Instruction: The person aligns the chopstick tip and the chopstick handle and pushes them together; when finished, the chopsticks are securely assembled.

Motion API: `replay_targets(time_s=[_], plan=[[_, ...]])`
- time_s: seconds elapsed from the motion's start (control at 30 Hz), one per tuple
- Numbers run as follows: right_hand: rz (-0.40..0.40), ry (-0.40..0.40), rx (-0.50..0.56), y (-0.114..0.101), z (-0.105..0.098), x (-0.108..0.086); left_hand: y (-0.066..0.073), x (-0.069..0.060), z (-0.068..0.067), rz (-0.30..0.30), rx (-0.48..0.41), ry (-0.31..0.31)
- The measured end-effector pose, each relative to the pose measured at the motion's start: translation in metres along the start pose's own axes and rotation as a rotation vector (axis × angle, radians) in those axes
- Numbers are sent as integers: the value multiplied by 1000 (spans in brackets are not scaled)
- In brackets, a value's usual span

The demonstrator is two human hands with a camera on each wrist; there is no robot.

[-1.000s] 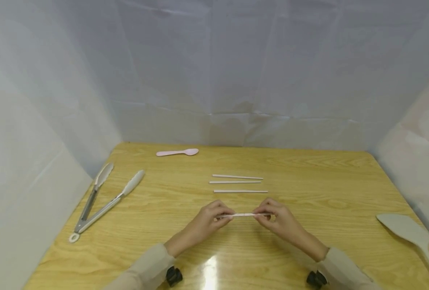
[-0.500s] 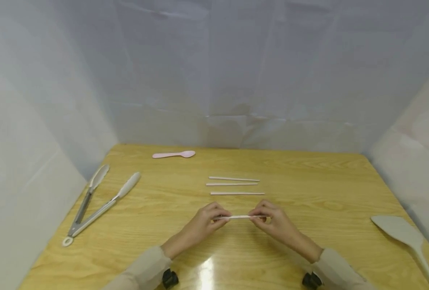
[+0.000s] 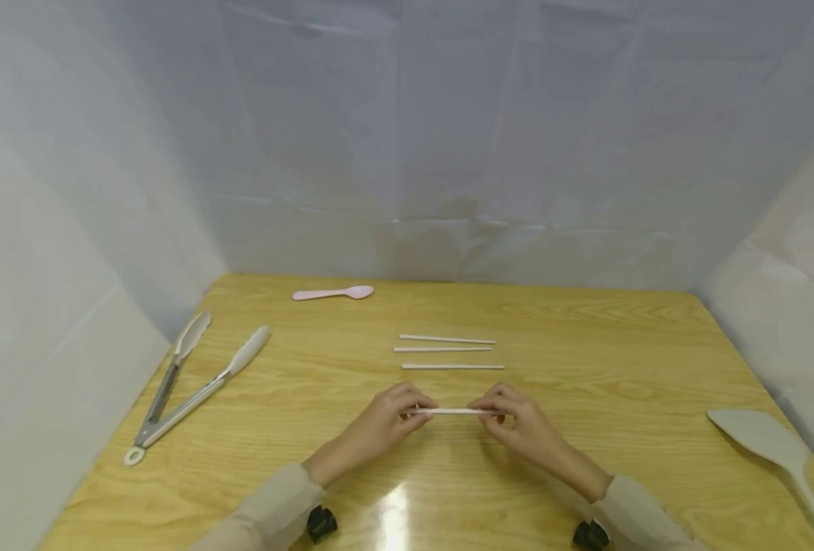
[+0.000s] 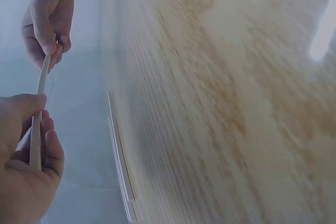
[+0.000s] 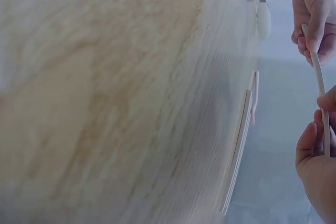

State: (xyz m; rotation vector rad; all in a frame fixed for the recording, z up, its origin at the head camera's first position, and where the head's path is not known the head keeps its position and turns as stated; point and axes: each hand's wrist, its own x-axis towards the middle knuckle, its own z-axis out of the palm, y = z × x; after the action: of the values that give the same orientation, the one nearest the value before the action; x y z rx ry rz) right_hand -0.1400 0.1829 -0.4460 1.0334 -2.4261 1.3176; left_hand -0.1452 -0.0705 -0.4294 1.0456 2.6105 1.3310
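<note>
Both hands hold one thin pale chopstick (image 3: 451, 411) level between them, above the near middle of the table. My left hand (image 3: 385, 419) pinches its left end between thumb and fingers. The right hand (image 3: 527, 425) pinches the other end the same way, leaving a short middle stretch bare. In the right wrist view the chopstick (image 5: 319, 80) looks slightly bowed. Just beyond the hands, three similar chopsticks lie side by side on the wood: a far one (image 3: 447, 339), a middle one (image 3: 443, 350) and a near one (image 3: 452, 366).
Opened tongs (image 3: 180, 413) lie at the table's left. A pink spoon (image 3: 333, 293) is near the back edge. On the right rests a pale spatula (image 3: 758, 436), its handle running past the frame. White sheeting (image 3: 407, 138) encloses the wooden table (image 3: 586, 344) at the back and sides.
The whole head view has shifted slightly. Both hands keep their grip on the chopstick, and the bare stretch between them looks slightly longer than a second ago. Nothing on the table has moved.
</note>
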Motion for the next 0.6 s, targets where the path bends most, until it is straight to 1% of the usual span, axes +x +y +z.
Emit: replay_targets(time_s=[0.2, 0.43, 0.53, 0.6], plan=[[8, 51, -14, -1, -3, 2, 2, 1, -2, -24, -7, -4], [96, 113, -62, 8, -4, 0, -2, 1, -4, -60, 33, 6], [83, 138, -80, 11, -4, 0, -5, 1, -5, -57, 38, 24], [68, 139, -87, 13, -5, 0, -8, 1, -5, -58, 40, 38]])
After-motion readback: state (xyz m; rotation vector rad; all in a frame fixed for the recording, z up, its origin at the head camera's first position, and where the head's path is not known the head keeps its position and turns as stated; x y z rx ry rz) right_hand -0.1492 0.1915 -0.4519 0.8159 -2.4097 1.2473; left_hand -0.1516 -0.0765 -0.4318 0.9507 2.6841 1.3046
